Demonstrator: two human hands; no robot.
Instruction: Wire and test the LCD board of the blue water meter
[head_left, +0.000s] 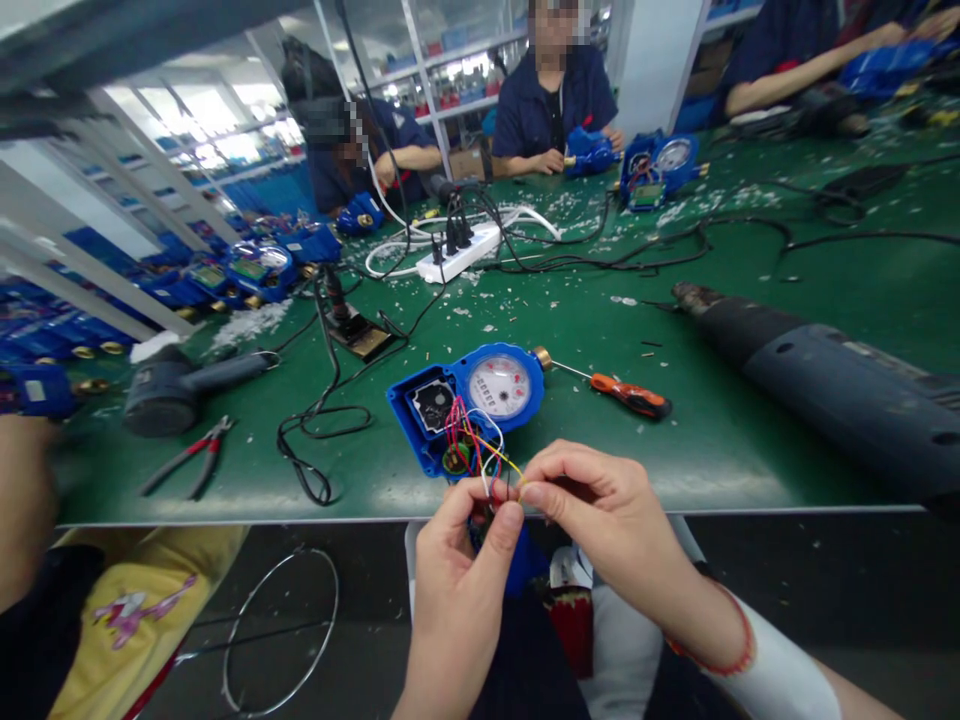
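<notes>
A blue water meter (504,385) with a round white dial lies on the green bench in front of me. Its square side box is uncovered, and red, white and yellow wires (491,440) run out of it toward my fingers. My left hand (469,560) pinches some of these wires between thumb and forefinger at the bench edge. Close against it, my right hand (592,500) grips the yellow wire in its fingertips. What the wire ends join is hidden by my fingers. A screwdriver (630,395) with an orange and black handle lies right of the meter, its tip near the brass fitting.
Red-handled pliers (191,455), a heat gun (180,390) and a soldering iron stand (360,335) are at left. A large grey power tool (817,380) lies at right. Beyond are a power strip (459,250), cables and co-workers. Another person's blurred arm (22,510) enters at left.
</notes>
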